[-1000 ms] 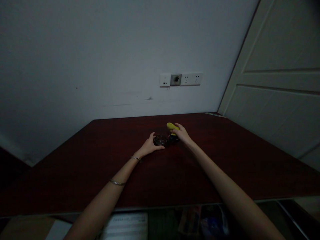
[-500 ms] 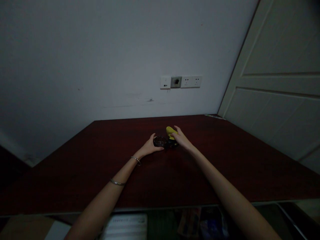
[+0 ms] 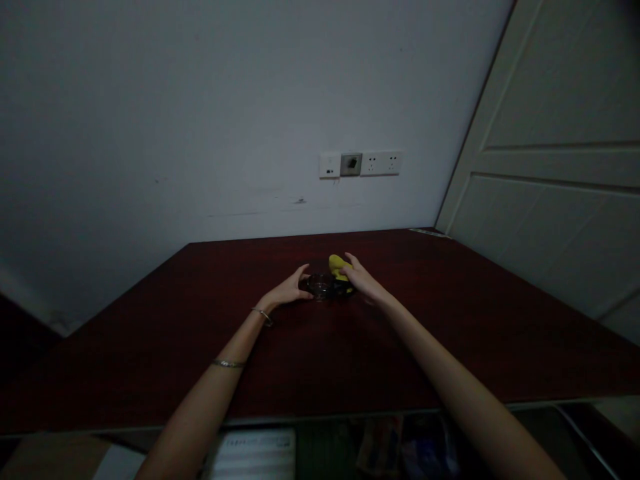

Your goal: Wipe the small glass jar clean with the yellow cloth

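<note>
A small dark see-through glass bowl (image 3: 319, 285) sits on the reddish-brown table (image 3: 320, 360), roughly mid-table. My left hand (image 3: 289, 289) is at the bowl's left side, thumb and fingers spread in a curve; a small gap seems to lie between palm and bowl. Right beside the bowl stands a yellow-and-black object (image 3: 339, 265), rounded at the top, whose kind I cannot make out. My right hand (image 3: 362, 277) grips it from the right. Its lower black part is dim, and I cannot tell whether it touches the bowl.
Behind the table rises a pale wall with a row of sockets and switches (image 3: 360, 164). A white panelled door (image 3: 560, 167) borders the right side. Below the table's front edge, a silvery ribbed case (image 3: 253, 453) and dark packages (image 3: 380, 447) show.
My left hand has drawn back slightly to the left from around the glass bowl. The yellow-and-black object, with my right hand on it, has shifted slightly left toward the bowl.
</note>
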The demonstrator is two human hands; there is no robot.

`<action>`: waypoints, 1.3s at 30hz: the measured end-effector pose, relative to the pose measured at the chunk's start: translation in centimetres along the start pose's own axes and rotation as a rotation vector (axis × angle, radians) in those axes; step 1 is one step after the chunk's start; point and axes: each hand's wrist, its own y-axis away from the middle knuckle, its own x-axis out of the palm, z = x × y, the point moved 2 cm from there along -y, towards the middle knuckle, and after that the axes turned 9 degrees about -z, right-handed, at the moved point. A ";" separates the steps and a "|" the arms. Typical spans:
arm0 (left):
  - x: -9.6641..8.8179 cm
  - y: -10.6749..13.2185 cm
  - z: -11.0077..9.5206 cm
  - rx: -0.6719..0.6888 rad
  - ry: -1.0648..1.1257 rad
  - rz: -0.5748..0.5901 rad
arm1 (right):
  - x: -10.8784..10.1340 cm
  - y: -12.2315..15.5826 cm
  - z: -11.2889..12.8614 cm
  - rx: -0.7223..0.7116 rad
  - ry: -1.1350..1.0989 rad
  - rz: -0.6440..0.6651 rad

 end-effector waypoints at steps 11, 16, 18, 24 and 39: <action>1.0 -0.1 0.2 0.035 -0.167 -0.157 | 0.1 -1.1 -1.0 0.020 -0.082 -0.069; 1.7 0.3 0.0 0.072 -0.191 -0.204 | 0.3 -1.5 -1.3 0.043 -0.140 -0.087; 2.0 0.4 0.1 0.087 -0.177 -0.204 | 0.5 -1.7 -1.5 0.042 -0.161 -0.092; 2.7 0.2 0.4 0.103 -0.159 -0.246 | 1.0 -2.5 -2.1 0.041 -0.237 -0.104; 2.0 0.0 0.1 0.039 -0.047 -0.123 | 0.1 -3.3 -3.3 -0.059 -0.174 0.026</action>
